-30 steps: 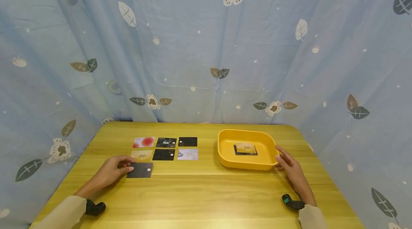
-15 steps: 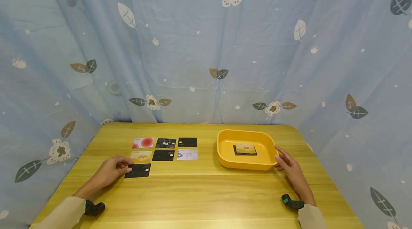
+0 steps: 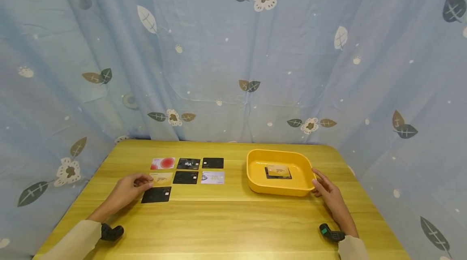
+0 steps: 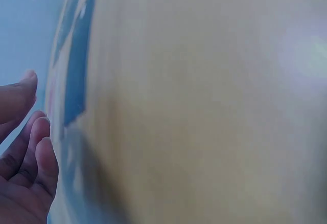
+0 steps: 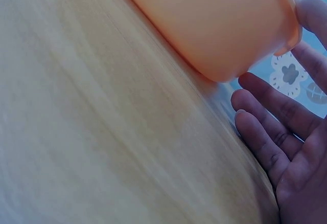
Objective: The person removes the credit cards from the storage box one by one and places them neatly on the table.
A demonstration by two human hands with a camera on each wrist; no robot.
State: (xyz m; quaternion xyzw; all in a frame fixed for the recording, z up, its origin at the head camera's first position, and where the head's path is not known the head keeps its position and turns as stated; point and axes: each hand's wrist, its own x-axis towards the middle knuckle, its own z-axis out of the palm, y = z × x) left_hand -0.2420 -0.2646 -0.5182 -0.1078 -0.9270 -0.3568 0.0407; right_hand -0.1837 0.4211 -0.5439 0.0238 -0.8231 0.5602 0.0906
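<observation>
In the head view my left hand (image 3: 125,190) is beside two cards at the left, its fingertips overlapping the corner of a gold card (image 3: 162,179). A black VIP card (image 3: 156,195) lies just below that one. The left wrist view shows thumb and fingers (image 4: 46,162) apart with nothing between them. My right hand (image 3: 330,195) touches the right corner of a yellow plastic tray (image 3: 279,190). Seen from the right wrist, its fingers (image 5: 281,104) are mostly straight beside the tray's wall (image 5: 219,24). Inside the tray, a gold card (image 3: 278,170) lies over a dark card (image 3: 271,177).
Beyond the nearest black card, more cards lie in two rows: a red-and-white card (image 3: 163,163), a black Vip card (image 3: 188,164), a black card (image 3: 213,163), another black card (image 3: 185,177) and a pale silver card (image 3: 213,177). A floral curtain (image 3: 233,57) hangs behind the wooden table (image 3: 233,227).
The black card in my left hand came down flat below the gold card, and the hand let go and rose slightly off it. My right hand stays at the tray's corner.
</observation>
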